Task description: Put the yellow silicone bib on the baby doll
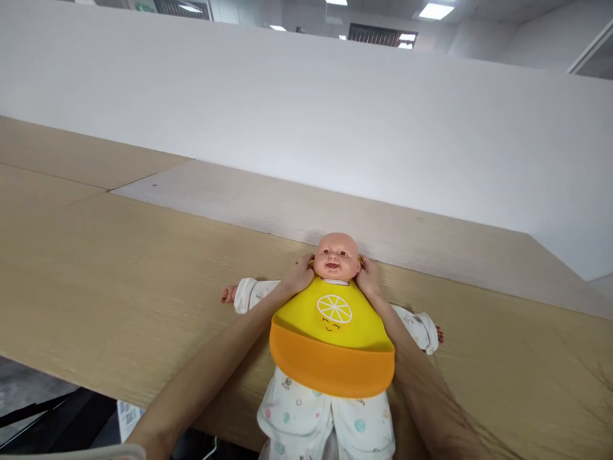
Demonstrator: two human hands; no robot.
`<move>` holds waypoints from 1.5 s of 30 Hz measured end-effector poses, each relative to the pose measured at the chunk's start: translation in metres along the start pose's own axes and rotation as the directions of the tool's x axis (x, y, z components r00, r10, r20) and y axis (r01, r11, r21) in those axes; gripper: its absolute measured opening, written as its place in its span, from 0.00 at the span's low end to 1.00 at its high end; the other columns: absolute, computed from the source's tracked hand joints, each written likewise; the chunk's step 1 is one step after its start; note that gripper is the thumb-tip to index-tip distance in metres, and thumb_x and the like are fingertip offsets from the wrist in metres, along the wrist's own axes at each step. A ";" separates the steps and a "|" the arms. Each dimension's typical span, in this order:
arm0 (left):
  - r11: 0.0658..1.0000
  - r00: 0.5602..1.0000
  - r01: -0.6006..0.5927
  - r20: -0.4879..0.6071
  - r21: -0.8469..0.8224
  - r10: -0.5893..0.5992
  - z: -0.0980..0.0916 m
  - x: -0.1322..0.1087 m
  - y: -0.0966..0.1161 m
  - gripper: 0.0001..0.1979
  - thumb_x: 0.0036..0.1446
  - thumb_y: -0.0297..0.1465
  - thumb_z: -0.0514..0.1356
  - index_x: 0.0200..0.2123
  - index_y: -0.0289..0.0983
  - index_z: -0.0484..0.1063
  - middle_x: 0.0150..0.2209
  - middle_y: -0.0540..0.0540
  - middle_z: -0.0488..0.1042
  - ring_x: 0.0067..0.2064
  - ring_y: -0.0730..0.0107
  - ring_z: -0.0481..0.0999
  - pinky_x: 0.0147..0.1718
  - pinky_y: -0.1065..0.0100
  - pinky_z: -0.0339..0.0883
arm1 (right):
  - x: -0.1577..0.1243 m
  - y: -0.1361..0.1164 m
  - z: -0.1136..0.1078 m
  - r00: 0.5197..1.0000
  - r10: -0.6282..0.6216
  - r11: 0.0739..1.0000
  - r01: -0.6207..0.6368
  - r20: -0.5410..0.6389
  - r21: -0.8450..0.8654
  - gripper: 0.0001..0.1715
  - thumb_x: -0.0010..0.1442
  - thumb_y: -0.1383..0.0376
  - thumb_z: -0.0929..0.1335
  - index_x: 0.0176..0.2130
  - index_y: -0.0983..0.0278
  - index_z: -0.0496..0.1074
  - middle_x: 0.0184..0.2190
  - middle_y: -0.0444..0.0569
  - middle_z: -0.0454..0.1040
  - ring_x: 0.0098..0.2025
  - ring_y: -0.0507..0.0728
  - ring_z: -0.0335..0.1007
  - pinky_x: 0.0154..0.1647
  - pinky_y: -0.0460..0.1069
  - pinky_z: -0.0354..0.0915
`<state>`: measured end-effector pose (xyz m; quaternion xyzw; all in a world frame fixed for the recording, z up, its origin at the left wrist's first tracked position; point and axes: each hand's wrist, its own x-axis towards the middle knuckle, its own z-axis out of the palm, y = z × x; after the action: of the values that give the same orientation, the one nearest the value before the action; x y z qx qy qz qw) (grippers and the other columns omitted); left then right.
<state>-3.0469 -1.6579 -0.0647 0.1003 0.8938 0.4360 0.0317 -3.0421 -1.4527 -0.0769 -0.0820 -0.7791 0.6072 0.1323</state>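
A baby doll [338, 248] in white patterned clothes lies on its back with both arms spread sideways. Over its chest rests a yellow silicone bib [306, 313] with an orange catch pocket [330, 364] and a white citrus-slice print. My left hand [300, 275] is beside the doll's head, its fingers closed on the end of one bib strap. On the other side of the neck, my right hand [368, 276] is closed on the other strap end. Behind the head, the fingertips of both hands are partly hidden.
The doll lies on a light wood-grain table [143, 275]. Behind it a paler strip [287, 198] runs along a white partition [306, 115]. Below the table's front edge, at lower left, are a dark object [71, 421] and a printed white sheet [128, 416].
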 end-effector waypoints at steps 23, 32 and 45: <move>0.999 0.995 0.039 -0.092 0.027 -0.036 0.002 -0.015 0.008 0.22 0.59 0.26 0.49 0.53 0.36 0.74 0.52 0.40 0.79 0.56 0.54 0.74 0.58 0.55 0.66 | -0.006 0.006 -0.006 0.981 -0.086 0.923 0.012 -0.174 -0.384 0.18 0.60 0.67 0.57 0.45 0.71 0.69 0.30 0.55 0.73 0.32 0.58 0.64 0.35 0.50 0.58; 0.998 0.993 0.057 -0.101 -0.022 -0.059 0.003 -0.012 0.005 0.18 0.59 0.26 0.50 0.49 0.36 0.73 0.49 0.40 0.79 0.53 0.57 0.76 0.56 0.56 0.68 | -0.006 0.006 -0.007 0.974 -0.107 0.872 -0.003 -0.198 -0.490 0.28 0.63 0.65 0.58 0.58 0.75 0.67 0.35 0.59 0.74 0.31 0.58 0.63 0.33 0.50 0.52; 0.996 0.993 0.056 -0.101 -0.073 -0.063 0.000 -0.015 0.009 0.16 0.60 0.25 0.48 0.46 0.36 0.73 0.48 0.39 0.79 0.52 0.56 0.76 0.54 0.57 0.69 | 0.003 0.010 -0.013 0.907 -0.196 0.920 0.037 -0.374 -0.391 0.33 0.62 0.62 0.56 0.60 0.75 0.69 0.49 0.66 0.75 0.48 0.63 0.72 0.50 0.54 0.65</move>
<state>-3.0304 -1.6555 -0.0584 0.0496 0.8811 0.4703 0.0018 -3.0408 -1.4371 -0.0834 -0.1823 -0.8395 0.4076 0.3096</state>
